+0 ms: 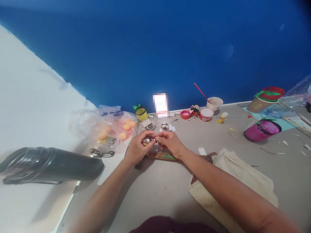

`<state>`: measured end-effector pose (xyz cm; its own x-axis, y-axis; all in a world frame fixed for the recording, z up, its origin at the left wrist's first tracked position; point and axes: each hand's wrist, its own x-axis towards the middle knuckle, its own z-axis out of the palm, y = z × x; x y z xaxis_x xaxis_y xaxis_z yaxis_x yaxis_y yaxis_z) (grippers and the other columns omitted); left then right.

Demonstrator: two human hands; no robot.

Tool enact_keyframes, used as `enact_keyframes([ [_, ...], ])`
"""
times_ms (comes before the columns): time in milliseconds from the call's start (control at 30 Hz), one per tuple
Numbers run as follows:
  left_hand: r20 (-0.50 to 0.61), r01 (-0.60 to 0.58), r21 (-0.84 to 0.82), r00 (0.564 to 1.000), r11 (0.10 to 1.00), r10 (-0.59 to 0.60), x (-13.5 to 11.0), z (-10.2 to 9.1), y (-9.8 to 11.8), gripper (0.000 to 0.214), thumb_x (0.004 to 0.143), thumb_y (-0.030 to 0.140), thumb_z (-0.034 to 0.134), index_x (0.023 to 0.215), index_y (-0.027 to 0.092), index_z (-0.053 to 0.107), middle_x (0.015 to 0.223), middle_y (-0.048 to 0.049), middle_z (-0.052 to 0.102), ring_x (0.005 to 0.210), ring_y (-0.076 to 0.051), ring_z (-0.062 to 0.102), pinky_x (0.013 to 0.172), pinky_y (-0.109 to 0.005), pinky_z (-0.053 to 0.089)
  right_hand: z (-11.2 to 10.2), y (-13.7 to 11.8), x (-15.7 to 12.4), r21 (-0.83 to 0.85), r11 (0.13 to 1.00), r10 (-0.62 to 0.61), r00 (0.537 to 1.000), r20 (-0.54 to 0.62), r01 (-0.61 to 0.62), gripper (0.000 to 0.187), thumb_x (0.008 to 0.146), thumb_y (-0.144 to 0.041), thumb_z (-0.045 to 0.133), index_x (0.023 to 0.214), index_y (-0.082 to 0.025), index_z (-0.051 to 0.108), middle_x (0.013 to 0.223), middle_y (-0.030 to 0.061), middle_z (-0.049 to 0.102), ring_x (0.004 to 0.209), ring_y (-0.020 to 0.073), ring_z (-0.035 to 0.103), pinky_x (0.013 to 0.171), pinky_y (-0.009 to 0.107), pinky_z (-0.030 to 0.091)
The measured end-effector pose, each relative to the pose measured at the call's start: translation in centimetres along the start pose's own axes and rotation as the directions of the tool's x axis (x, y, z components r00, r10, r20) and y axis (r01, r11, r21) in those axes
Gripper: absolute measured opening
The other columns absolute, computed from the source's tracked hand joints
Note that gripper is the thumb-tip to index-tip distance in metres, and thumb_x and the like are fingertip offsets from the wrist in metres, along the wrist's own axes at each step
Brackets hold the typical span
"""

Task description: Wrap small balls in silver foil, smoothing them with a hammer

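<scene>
My left hand [139, 146] is closed around a shiny silver ball [146, 141], whose surface looks covered in small metallic pieces. Thumb and fingertips of my right hand [170, 142] are pinched together at the ball's right side, on something too small to make out. Just beyond the hands, a small open box [148, 125] holds several shiny bits. A second silver-studded dome [164, 126] sits on white paper to its right. Under my wrists lies a long, flat piece with a green and brown pattern [161, 156], partly hidden by the hands.
Plastic bags with orange balls [123, 129] and eyeglasses [102, 153] lie left, near a dark bottle [53, 163]. Along the blue wall stand a yellow painted cup [141, 114], a white tub [214, 104] and a glue stick [222, 117]. Right are a pink cup [262, 130] and cream cloth [233, 181].
</scene>
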<state>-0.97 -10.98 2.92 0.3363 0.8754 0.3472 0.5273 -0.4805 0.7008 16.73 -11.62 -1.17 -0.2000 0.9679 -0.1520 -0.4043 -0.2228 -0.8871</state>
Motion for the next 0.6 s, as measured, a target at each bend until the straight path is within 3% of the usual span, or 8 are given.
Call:
enact_keyframes([
  [133,0.015,-0.098,0.080,0.995,0.992,0.097,-0.5,0.6,-0.2,0.025,0.088,0.022,0.065,0.113,0.021,0.068,0.099,-0.0046,0.076,0.089,-0.018,0.071,0.083,-0.030,0.057,-0.3,0.1,0.0,0.072,0.993,0.090,0.996,0.028,-0.092,0.041,0.057,-0.043,0.094,0.083,-0.016,0.078,0.077,0.0007,0.069,0.066,0.0108,0.056,0.054,0.022,0.045],
  [267,0.051,-0.087,0.092,0.995,0.992,0.082,-0.8,0.7,-0.3,0.031,0.088,0.021,0.063,0.119,0.021,0.066,0.100,-0.0048,0.076,0.091,-0.019,0.071,0.082,-0.031,0.057,-0.7,0.5,0.3,0.100,0.978,0.172,0.980,0.099,-0.181,0.042,0.055,-0.036,0.096,0.087,-0.014,0.080,0.076,0.0028,0.071,0.062,0.0095,0.057,0.052,0.021,0.044],
  [500,0.085,0.110,-0.082,0.991,0.991,-0.103,-1.2,0.5,0.6,0.038,0.081,0.025,0.073,0.118,0.023,0.067,0.101,-0.0022,0.075,0.098,-0.021,0.070,0.091,-0.035,0.055,-0.8,0.4,0.2,0.140,0.965,0.212,0.975,0.074,-0.220,0.037,0.055,-0.027,0.096,0.086,-0.015,0.080,0.080,0.0046,0.074,0.061,0.0091,0.059,0.050,0.020,0.044],
  [600,0.111,0.269,-0.248,0.962,0.931,-0.249,-1.5,0.2,0.6,0.037,0.081,0.033,0.073,0.116,0.023,0.068,0.110,-0.0044,0.073,0.095,-0.021,0.070,0.080,-0.032,0.057,-0.9,0.1,0.2,0.150,0.970,0.182,0.981,0.070,-0.191,0.037,0.055,-0.026,0.095,0.087,-0.016,0.080,0.084,0.0048,0.075,0.062,0.0092,0.058,0.050,0.020,0.044],
])
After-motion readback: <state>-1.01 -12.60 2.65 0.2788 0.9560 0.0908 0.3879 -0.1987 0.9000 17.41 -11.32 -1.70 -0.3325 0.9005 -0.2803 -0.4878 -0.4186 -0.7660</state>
